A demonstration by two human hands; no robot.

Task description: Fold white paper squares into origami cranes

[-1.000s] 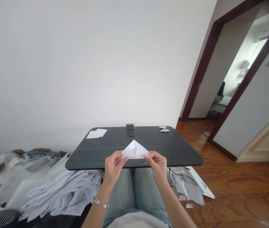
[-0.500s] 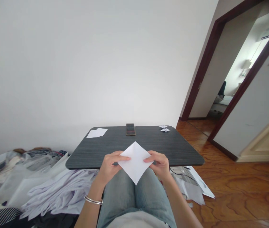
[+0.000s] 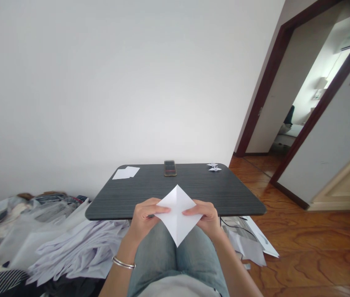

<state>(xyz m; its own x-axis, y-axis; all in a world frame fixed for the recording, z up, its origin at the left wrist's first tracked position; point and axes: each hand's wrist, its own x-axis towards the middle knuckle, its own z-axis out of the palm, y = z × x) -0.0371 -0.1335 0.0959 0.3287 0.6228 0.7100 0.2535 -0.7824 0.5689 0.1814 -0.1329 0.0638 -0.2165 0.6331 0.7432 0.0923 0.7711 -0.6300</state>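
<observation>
A white folded paper square [image 3: 177, 216] stands on its corner like a diamond, held in the air over my lap at the near edge of the dark table [image 3: 224, 194]. My left hand [image 3: 145, 218] pinches its left corner with thumb on top. My right hand [image 3: 207, 216] pinches the right corner the same way. A silver bangle sits on my left wrist. My knees in blue jeans show below the paper.
On the table lie flat white sheets [image 3: 125, 173] at the far left, a phone [image 3: 170, 168] at the far middle and small folded paper cranes [image 3: 213, 167] at the far right. Piled plastic bags and cloth [image 3: 54, 243] fill the left floor. Loose papers [image 3: 249, 243] lie right; a doorway [image 3: 301, 107] opens beyond.
The paper went from a triangle with its lower half spread open to a flat diamond. My hands dropped slightly toward my lap and now pinch its side corners closer in.
</observation>
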